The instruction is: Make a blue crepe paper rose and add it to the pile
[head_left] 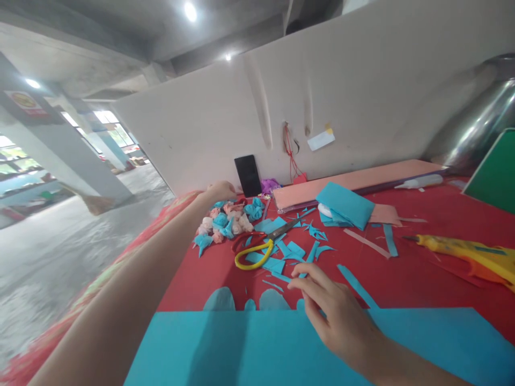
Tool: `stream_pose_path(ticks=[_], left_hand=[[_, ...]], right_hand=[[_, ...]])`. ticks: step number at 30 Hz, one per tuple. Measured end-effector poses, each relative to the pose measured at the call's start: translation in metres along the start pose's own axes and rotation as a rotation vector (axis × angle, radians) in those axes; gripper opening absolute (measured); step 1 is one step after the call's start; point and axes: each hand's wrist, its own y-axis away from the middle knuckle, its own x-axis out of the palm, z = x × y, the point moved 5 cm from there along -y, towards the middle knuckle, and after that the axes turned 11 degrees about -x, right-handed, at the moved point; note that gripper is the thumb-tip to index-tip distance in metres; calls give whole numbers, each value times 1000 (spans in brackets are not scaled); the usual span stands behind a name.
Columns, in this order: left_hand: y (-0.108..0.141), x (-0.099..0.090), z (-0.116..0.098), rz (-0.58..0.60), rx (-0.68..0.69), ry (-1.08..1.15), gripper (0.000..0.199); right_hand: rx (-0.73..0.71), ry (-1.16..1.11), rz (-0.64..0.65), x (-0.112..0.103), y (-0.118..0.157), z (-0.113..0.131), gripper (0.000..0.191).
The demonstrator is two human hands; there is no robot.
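Observation:
My left hand (221,190) reaches to the far left of the red table, just behind a pile of pink and blue crumpled paper flowers (223,221); its fingers are hidden. Over the near blue sheet (281,343) hangs my right hand (333,308), fingers apart and curved, holding nothing. Scissors (266,247) with one red and one yellow handle lie partly open among blue paper scraps (295,250). Several rounded blue pieces (273,300) stick out from the sheet's far edge.
Folded blue paper (346,203) lies behind the scraps. A yellow glue gun (466,252) and a white bottle (422,182) are at the right. A dark phone (248,175) leans against the white board (201,123), before which lies a long pink stack (354,182).

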Motion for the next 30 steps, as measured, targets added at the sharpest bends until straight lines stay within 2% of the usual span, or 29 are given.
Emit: stream_pose_path(ticks=[12, 19, 25, 30], left_hand=[[13, -9, 6, -34, -52, -68, 26], [7, -4, 8, -59, -54, -36, 25], [2, -2, 9, -116, -18, 83, 27], [8, -13, 5, -169, 58, 312, 26]], right_hand=[[-9, -8, 5, 1, 1, 1, 34], [-4, -20, 8, 2, 2, 0, 34], [-16, -37, 5, 1, 2, 1, 35], [-15, -46, 4, 1, 1, 1, 35]])
